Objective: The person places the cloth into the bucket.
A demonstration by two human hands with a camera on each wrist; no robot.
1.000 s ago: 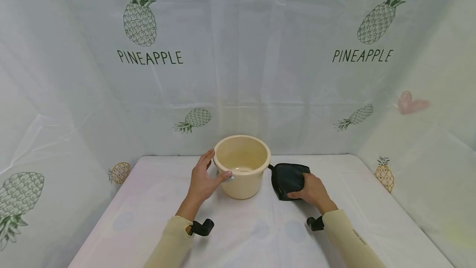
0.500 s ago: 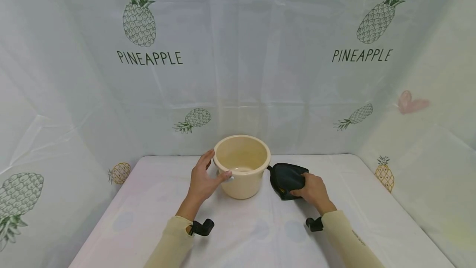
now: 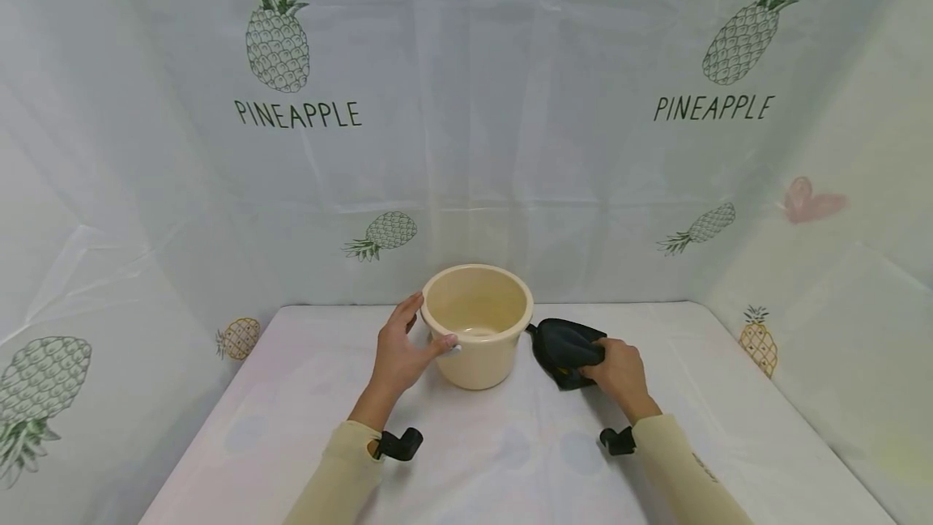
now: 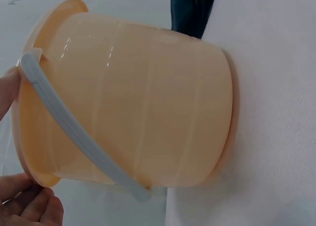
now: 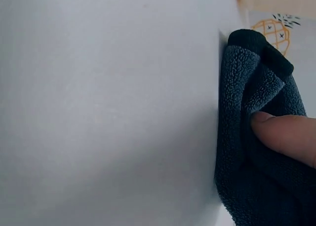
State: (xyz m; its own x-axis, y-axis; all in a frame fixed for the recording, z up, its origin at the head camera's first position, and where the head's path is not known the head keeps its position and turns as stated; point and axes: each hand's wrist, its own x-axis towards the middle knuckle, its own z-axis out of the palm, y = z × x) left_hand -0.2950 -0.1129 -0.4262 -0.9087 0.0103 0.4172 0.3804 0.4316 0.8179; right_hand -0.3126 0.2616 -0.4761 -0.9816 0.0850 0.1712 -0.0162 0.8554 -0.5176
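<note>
A cream plastic bucket stands upright at the back middle of the table. My left hand holds its rim on the left, thumb at the front and fingers further back. Its grey handle hangs down the side in the left wrist view. Just right of the bucket lies a folded dark towel, its fuzzy terry pile showing in the right wrist view. My right hand pinches the top layer near the towel's right side and raises it into a fold. In the right wrist view the thumb presses into that fold; the other fingers are hidden there.
A white cloth covers the table. Behind it and along both sides hangs a pale sheet printed with pineapples. A black wrist camera sits on the left wrist, another camera on the right.
My right hand has gathered the towel's upper layer into a raised fold, drawing its near corner inward. The left hand and the bucket stay in place.
</note>
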